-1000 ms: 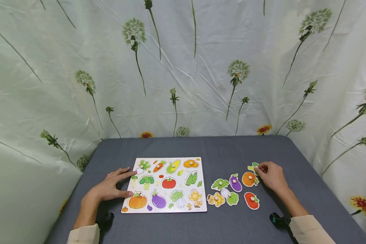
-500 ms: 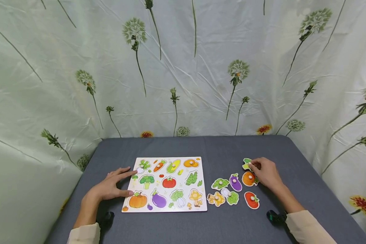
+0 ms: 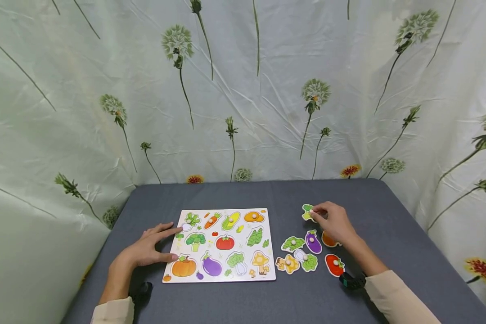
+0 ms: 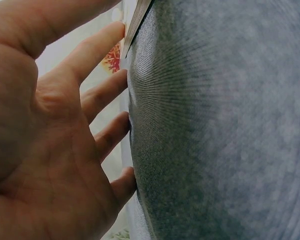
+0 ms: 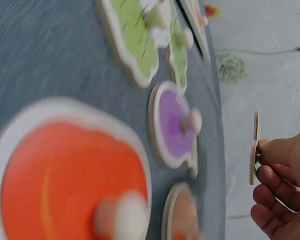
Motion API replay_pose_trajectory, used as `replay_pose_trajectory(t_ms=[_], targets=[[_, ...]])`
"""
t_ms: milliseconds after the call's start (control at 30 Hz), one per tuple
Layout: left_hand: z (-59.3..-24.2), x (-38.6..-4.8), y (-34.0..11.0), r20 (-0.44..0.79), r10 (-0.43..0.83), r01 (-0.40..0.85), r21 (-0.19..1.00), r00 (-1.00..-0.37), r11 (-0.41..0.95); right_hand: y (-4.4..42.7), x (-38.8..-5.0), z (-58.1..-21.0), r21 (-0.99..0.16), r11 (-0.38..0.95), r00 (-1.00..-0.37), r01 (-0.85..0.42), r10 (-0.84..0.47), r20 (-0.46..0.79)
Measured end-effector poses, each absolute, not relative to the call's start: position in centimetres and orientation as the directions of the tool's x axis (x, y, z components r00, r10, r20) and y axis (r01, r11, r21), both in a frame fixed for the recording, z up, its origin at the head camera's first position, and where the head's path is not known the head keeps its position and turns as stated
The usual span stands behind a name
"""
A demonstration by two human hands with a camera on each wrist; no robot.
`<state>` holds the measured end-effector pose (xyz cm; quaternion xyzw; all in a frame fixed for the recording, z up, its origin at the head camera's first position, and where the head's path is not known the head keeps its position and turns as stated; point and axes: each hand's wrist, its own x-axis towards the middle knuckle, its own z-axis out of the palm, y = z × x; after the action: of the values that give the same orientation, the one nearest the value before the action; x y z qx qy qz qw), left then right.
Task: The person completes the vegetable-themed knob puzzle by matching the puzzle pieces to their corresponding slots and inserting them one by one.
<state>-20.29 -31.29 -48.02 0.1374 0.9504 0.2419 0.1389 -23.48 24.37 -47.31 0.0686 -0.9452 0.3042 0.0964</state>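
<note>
My right hand (image 3: pixel 335 221) pinches a broccoli puzzle piece (image 3: pixel 308 212) by its knob, above the table behind the loose pieces. In the right wrist view that broccoli piece (image 5: pixel 253 155) appears edge-on, apart from the table. My left hand (image 3: pixel 150 245) lies with spread fingers on the left edge of the vegetable puzzle board (image 3: pixel 208 276), thumb and index finger touching it. Knobbed carrot (image 3: pixel 212 220) and corn (image 3: pixel 230 221) pieces sit in the board's back row. The left wrist view shows the left palm (image 4: pixel 50 150) and the board's edge (image 4: pixel 136 20).
Right of the board lie loose knobbed pieces: a leafy green one (image 3: pixel 293 244), an eggplant (image 3: pixel 313 242), mushrooms (image 3: pixel 287 264), a bok choy (image 3: pixel 309 263), a tomato (image 3: pixel 335 265) and a partly hidden pumpkin (image 3: pixel 329 240). A grey cloth covers the table (image 3: pixel 227 303). Behind hangs a flowered curtain (image 3: pixel 267 103).
My right hand has moved left and away from the body, carrying the broccoli piece off from beside the pumpkin piece. The left hand stays in place on the board.
</note>
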Motion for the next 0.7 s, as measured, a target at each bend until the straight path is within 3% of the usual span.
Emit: replay_pose_trajectory(t_ms=[700], targets=[[-47.9,-20.3,-31.4,-0.187,0.347,0.217,0.495,-0.919,0.841,16.5,-24.2,-46.7,-0.651,0.717,-0.967,-0.249,-0.15,0.205]])
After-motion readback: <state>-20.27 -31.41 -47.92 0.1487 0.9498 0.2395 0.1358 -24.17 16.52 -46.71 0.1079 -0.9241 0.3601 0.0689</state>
